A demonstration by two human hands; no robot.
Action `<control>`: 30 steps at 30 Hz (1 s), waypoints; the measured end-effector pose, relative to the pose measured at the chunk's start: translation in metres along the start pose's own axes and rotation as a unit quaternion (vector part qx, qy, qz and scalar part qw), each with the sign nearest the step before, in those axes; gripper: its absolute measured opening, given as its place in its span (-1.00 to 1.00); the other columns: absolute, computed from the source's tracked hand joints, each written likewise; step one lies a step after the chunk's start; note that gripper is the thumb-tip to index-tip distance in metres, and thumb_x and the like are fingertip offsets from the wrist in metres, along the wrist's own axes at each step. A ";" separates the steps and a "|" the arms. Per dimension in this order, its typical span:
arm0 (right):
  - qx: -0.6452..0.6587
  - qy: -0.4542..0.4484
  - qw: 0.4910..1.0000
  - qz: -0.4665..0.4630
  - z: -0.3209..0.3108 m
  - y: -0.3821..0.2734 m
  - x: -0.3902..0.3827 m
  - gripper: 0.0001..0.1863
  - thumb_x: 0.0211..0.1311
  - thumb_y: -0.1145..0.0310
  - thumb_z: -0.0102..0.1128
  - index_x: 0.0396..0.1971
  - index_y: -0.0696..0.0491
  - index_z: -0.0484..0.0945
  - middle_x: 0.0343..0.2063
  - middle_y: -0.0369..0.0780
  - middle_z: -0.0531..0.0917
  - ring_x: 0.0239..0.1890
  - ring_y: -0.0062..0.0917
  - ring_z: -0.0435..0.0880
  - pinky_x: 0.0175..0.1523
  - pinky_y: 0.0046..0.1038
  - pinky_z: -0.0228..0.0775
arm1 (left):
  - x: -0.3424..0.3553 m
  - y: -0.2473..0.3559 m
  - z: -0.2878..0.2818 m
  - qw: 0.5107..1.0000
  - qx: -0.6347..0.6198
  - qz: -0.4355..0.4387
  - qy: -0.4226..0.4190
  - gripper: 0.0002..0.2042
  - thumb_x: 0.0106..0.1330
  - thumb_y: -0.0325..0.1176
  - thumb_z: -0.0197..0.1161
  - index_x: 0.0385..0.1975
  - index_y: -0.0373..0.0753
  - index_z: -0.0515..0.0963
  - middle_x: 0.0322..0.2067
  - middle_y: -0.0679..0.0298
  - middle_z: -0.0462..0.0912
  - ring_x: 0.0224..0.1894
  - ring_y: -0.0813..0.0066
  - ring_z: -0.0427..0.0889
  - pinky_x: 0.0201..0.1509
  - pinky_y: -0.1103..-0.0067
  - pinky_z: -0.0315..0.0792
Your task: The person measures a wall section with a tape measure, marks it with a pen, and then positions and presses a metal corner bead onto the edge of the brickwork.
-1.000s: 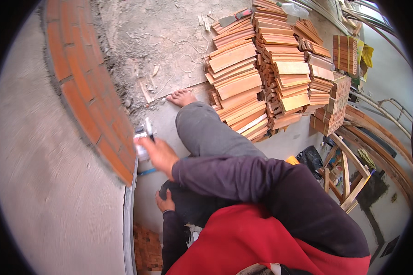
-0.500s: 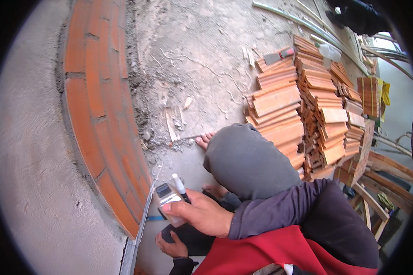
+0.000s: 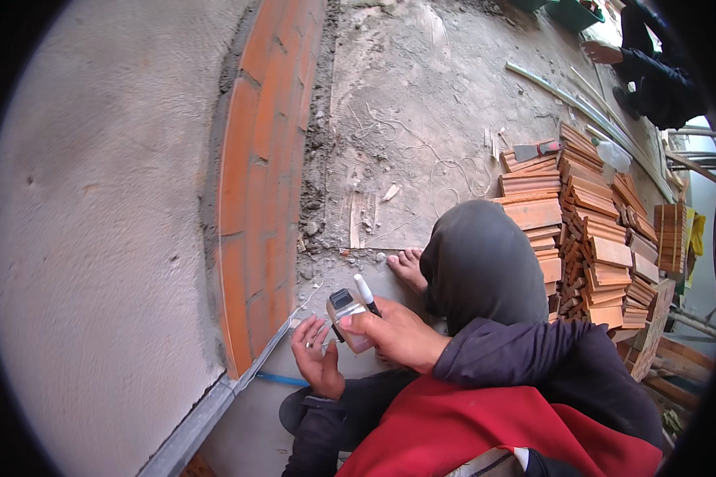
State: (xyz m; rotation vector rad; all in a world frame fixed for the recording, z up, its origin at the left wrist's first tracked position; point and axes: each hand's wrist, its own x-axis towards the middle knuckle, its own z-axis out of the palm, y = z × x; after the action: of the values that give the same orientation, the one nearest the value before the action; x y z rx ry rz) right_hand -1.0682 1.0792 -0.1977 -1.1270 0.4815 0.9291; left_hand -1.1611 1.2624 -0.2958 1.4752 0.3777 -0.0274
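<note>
My right hand (image 3: 402,334) is closed around a small boxy device (image 3: 356,326) with a pale, see-through body and a dark window at one end; its exact kind is unclear. In the same grip, a marker (image 3: 367,294) with a white end and a black part points up and away. Just left of the device, my left hand (image 3: 318,359) is palm up, fingers apart and slightly curled, with a ring on one finger. A thin pale piece shows between this hand and the device; I cannot tell whether they touch.
A low orange brick course (image 3: 258,207) with grey mortar runs along the plastered wall (image 3: 127,215), above a grey metal strip (image 3: 191,429). Stacked orange tiles (image 3: 605,250) stand right, a scraper (image 3: 537,149) on top. Beyond are long pipes (image 3: 581,107) and another person's legs (image 3: 652,79).
My left hand has risen from beside my leg to the device, its palm turning up. My view has shifted left, so the bricks and tiles appear farther right. My right hand keeps its grip.
</note>
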 end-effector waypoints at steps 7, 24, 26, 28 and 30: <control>-0.173 0.011 0.984 -0.031 -0.018 0.048 0.027 -0.55 0.24 0.06 0.23 -0.17 0.19 0.54 -0.37 -0.27 0.63 -0.30 -0.65 0.56 -0.17 -0.56 0.39 | -0.005 0.021 0.021 0.981 0.038 0.110 -0.155 0.01 0.11 0.11 0.33 0.39 -0.38 -0.08 0.36 -0.08 0.05 0.39 0.03 0.15 0.41 0.24 0.07; -0.286 -0.019 0.953 -0.099 -0.010 0.059 0.013 -0.54 0.21 -0.05 0.30 -0.29 0.10 0.55 -0.52 -0.37 0.46 -0.48 -0.70 0.35 -0.37 -0.57 0.15 | -0.014 0.019 -0.001 0.978 0.062 -0.020 -0.197 0.03 0.11 0.08 0.45 0.42 -0.26 -0.08 0.18 0.07 0.37 0.20 0.37 0.37 0.28 0.46 0.26; -0.262 -0.024 0.963 -0.059 -0.012 0.056 0.014 -0.50 0.21 -0.08 0.30 -0.30 0.14 0.59 -0.47 -0.33 0.51 -0.36 -0.66 0.42 -0.23 -0.56 0.22 | -0.014 0.023 -0.004 0.975 0.049 -0.032 -0.213 0.03 0.07 0.05 0.49 0.40 -0.27 -0.04 0.15 0.06 0.41 0.22 0.36 0.38 0.30 0.45 0.24; -0.232 -0.016 0.971 -0.047 -0.013 0.057 0.018 -0.48 0.22 -0.13 0.26 -0.33 0.13 0.62 -0.46 -0.31 0.55 -0.45 -0.69 0.42 -0.36 -0.56 0.25 | -0.014 0.022 -0.010 0.972 0.049 -0.018 -0.230 0.03 0.02 0.04 0.54 0.37 -0.28 0.02 0.14 0.05 0.43 0.23 0.33 0.38 0.32 0.43 0.23; -0.260 -0.030 0.965 -0.010 -0.019 0.058 0.027 -0.47 0.21 -0.15 0.25 -0.35 0.12 0.62 -0.52 -0.33 0.52 -0.57 -0.72 0.35 -0.50 -0.58 0.17 | -0.014 0.023 -0.014 0.969 0.077 -0.004 -0.237 0.01 -0.04 0.03 0.57 0.33 -0.27 0.09 0.15 0.03 0.43 0.25 0.30 0.38 0.32 0.40 0.24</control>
State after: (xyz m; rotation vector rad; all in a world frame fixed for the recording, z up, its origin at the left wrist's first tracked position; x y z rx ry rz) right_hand -1.0984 1.0795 -0.2569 -1.5668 0.1752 1.1028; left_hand -1.1719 1.2753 -0.2701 1.5635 -0.0094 -0.4160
